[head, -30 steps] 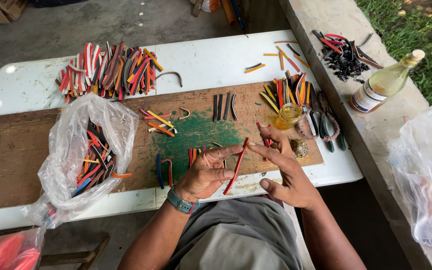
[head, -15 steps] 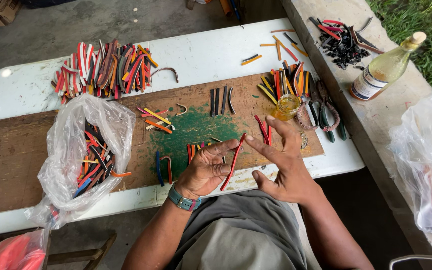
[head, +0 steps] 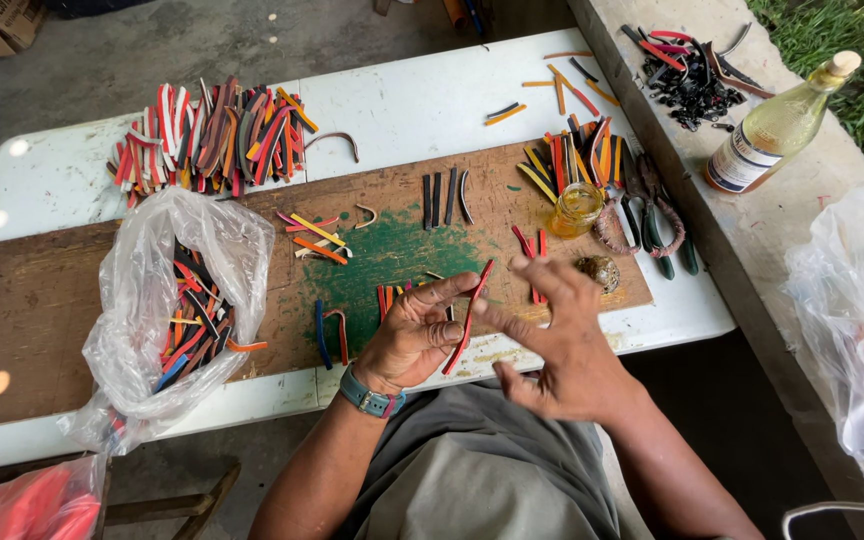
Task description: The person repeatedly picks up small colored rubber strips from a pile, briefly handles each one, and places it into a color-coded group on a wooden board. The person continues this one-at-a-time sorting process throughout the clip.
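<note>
Roughly, as I see it from beside the table:

Work in hand: the left hand (head: 414,335) pinches one red strip (head: 468,318) between thumb and fingers, upright over the board's front edge; the right hand (head: 562,335) hovers just beside it, fingers spread, gripping nothing.

Progress: early to middling, I judge; only a few small groups lie sorted on the wooden board (head: 12,330), while the large strip pile (head: 207,140) at the table's far side looks untouched.

Left to do: most of it, judging by that pile and the clear bag (head: 167,300), which holds many more strips.

Strips in hand: one.

Black strips (head: 444,198) laid side by side on the board: four, the last one curved.

Red strips by the right hand's fingers: about three, partly hidden.

Big heaps and bag: too many to count.

Jar (head: 578,208): one, small and yellowish, at the foot of a second bundle of strips.

Pliers (head: 657,215): two or three pairs; I cannot tell which.

Bottle (head: 774,128): one, on the concrete ledge (head: 782,240).
</note>
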